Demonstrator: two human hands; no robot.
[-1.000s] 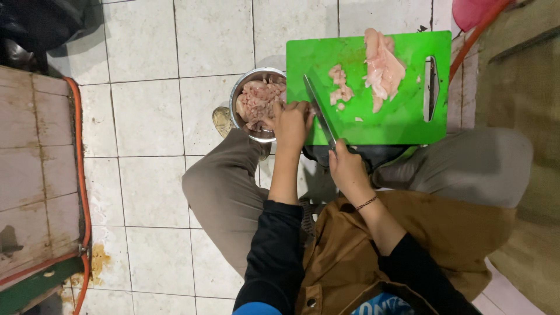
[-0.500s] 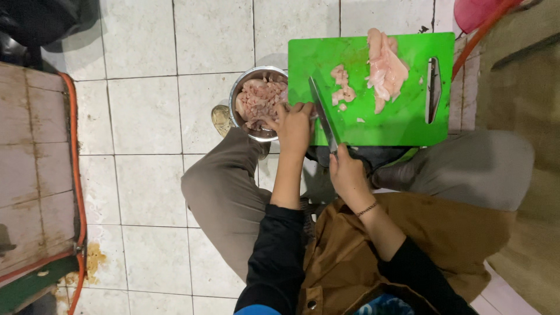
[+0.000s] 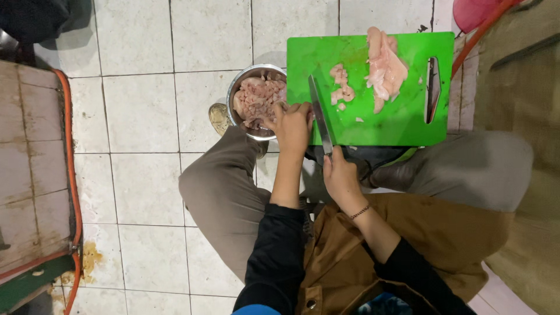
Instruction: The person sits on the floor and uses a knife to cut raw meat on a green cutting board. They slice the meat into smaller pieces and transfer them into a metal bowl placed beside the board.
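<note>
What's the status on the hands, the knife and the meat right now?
Right hand grip shut on knife, blade over green cutting board. Left hand at metal bowl rim. Raw meat on board, untouched.

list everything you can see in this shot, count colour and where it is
cutting board: 1, green, on the floor ahead of the person, handle slot at its right end
large raw meat piece: 1, pale pink, upper middle of the board
small cut meat pieces: a small pile, pink, left of the large piece
knife: 1, steel blade, lying across the board's left part
metal bowl: 1, silver, full of pink cut meat, touching the board's left edge
floor tiles: many, whitish
orange hose: 1, running down the left
apron: 1, brown
left hand: at the bowl's rim and the board's corner
right hand: gripping the knife handle
</note>
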